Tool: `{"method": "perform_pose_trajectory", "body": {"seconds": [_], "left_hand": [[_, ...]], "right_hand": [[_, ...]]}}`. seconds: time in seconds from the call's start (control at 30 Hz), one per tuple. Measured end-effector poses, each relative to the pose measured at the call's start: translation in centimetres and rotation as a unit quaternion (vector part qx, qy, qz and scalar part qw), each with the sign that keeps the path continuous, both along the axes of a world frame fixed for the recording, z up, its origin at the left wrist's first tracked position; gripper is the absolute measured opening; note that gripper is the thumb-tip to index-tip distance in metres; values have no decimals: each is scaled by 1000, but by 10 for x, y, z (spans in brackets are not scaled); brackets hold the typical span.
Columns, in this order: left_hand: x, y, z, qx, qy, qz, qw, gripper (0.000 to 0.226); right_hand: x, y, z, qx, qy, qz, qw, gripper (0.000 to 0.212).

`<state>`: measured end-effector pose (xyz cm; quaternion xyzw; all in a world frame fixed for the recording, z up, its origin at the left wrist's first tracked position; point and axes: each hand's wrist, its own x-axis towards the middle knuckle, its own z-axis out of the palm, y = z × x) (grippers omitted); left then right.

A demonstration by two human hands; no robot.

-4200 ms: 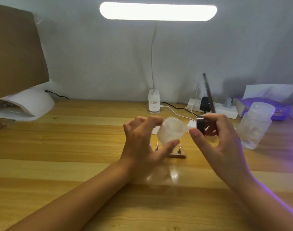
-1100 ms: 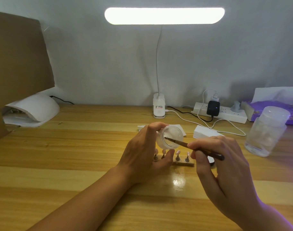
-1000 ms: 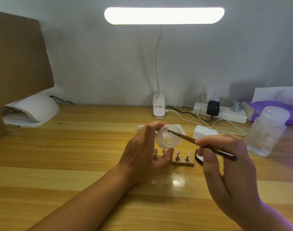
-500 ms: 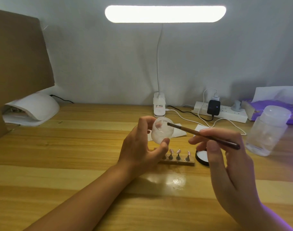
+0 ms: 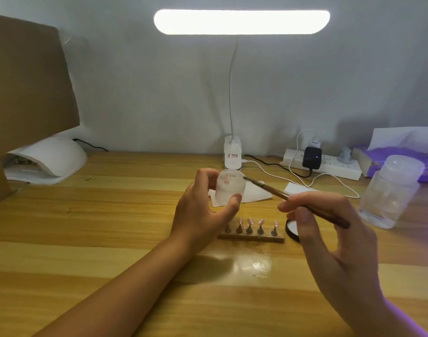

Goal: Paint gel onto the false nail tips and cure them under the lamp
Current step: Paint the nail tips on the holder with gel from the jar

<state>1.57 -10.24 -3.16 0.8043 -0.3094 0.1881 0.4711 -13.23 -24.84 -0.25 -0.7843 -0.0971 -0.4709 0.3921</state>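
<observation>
Gripping gel jar (image 5: 228, 190) left, brush (image 5: 269, 189) right

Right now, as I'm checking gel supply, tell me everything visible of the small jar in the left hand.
The small jar is round, frosted translucent white, seemingly glass or plastic. It has no lid on; its mouth faces up. The left hand holds it above the table, thumb in front, fingers behind. The tip of the brush in the right hand meets its rim. A faint pink patch shows inside.
</observation>
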Motion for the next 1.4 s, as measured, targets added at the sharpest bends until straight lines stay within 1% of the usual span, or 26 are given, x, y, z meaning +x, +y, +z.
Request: {"method": "perform_pose_trajectory", "body": {"seconds": [0.07,0.13,0.2,0.27,0.33,0.4,0.5,0.53,0.57,0.63,0.8,0.97,1.13,1.2,1.23,1.3,1.37,1.4], "left_hand": [[8,1,0,-5,46,27,999,45],[14,4,-2,2,86,45,995,42],[17,5,-3,17,115,52,992,44],[18,4,-4,35,132,50,989,48],[17,4,-4,48,147,46,987,49],[18,5,-3,59,161,45,984,49],[18,5,-4,64,179,37,981,50],[18,5,-4,63,181,36,981,50],[17,5,-3,63,182,35,981,51],[16,5,-1,61,177,34,982,51],[17,7,0,51,175,28,983,48],[19,8,-1,60,187,29,980,54],[20,13,5,43,239,9,970,67],[23,16,8,51,269,-12,962,67],[24,18,11,55,284,-22,957,64],[28,25,19,70,305,-32,949,47],[33,39,29,118,320,-60,938,32],[35,45,33,152,334,-97,925,30]], "right_hand": [[0,0,4,51,-26,18,998,12],[2,-3,8,101,-33,21,994,8],[5,-8,8,173,-19,16,985,4],[8,-14,6,270,6,24,962,8],[11,-20,3,375,46,53,924,12],[13,-23,0,467,98,90,874,15],[16,-25,-3,573,153,145,792,17],[17,-26,-3,595,161,157,772,16],[17,-27,-3,608,165,163,759,15],[17,-29,-2,621,167,171,747,14],[21,-34,1,633,173,188,731,19],[25,-43,-2,649,174,193,715,15],[25,-48,-2,653,181,202,707,9],[25,-47,-2,660,183,199,701,12],[25,-47,-2,664,182,193,699,15],[25,-48,-1,671,180,184,696,17],[24,-49,-2,666,182,184,700,15],[24,-50,-3,660,186,187,703,13]]}}
